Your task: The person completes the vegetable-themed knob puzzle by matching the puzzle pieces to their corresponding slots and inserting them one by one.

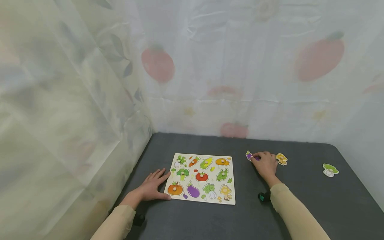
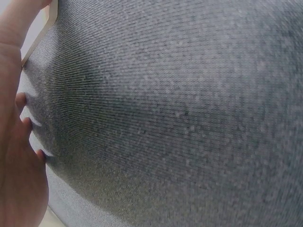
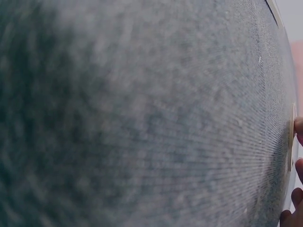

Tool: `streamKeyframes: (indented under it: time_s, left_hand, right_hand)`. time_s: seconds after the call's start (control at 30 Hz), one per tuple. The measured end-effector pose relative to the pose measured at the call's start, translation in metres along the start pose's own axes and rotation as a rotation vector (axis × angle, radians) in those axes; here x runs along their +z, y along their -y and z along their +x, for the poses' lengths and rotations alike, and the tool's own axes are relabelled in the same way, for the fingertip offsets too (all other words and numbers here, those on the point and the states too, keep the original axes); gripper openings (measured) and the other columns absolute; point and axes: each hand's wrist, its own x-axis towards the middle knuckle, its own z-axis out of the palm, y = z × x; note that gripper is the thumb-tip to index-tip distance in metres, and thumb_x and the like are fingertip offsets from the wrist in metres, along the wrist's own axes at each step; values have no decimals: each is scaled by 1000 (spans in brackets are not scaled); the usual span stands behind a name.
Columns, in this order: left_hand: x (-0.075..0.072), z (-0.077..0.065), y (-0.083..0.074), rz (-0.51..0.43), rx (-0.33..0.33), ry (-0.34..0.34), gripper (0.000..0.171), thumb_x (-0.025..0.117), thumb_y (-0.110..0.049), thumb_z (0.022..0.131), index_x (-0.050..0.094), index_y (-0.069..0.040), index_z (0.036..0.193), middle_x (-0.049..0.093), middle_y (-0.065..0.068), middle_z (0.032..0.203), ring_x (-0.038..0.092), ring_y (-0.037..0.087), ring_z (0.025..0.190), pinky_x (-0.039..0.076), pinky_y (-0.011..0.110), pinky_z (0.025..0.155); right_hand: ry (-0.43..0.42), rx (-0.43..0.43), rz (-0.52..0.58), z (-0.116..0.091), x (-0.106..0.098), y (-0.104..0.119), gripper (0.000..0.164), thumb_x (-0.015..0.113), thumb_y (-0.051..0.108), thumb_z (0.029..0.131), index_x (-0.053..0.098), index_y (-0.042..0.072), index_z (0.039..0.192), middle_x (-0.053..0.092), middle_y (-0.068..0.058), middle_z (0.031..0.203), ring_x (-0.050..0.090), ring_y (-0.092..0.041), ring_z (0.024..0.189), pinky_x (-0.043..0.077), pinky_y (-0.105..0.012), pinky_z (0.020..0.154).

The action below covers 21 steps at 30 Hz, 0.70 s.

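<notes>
A white puzzle board [image 1: 186,177] with printed vegetables lies flat on the table. My left hand [image 1: 153,186] rests at its left edge with fingers spread, thumb by the near corner and index finger farther up. In the left wrist view, part of the left hand [image 2: 21,170] shows beside the board's edge [image 2: 51,15]. To the right of the board, my right hand [image 1: 265,164] pinches a purple eggplant puzzle piece [image 1: 248,155], partly covered by the fingers. The right wrist view shows only fingertips [image 3: 298,125] at the thin edge of the piece [image 3: 291,142].
A yellow mushroom piece [image 1: 281,159] lies just right of my right hand. Farther right is a green-and-white cabbage piece [image 1: 330,170]. Knobbed pieces such as the tomato [image 1: 202,177] and pumpkin [image 1: 175,191] sit in the board. Printed curtains hang behind the dark table [image 1: 204,221] and at left.
</notes>
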Motion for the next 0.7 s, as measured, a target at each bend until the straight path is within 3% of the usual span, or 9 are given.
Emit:
streamKeyframes:
  time_s: [0.7]
  left_hand:
    - [1, 1, 2, 4, 0, 4, 114, 78, -73, 74, 31, -20, 163, 20, 16, 168, 12, 43, 154, 11, 67, 120]
  right_hand:
    - [-10, -5, -45, 2, -1, 1, 29, 68, 28, 98, 77, 3, 108, 56, -28, 128, 41, -50, 120, 32, -68, 94]
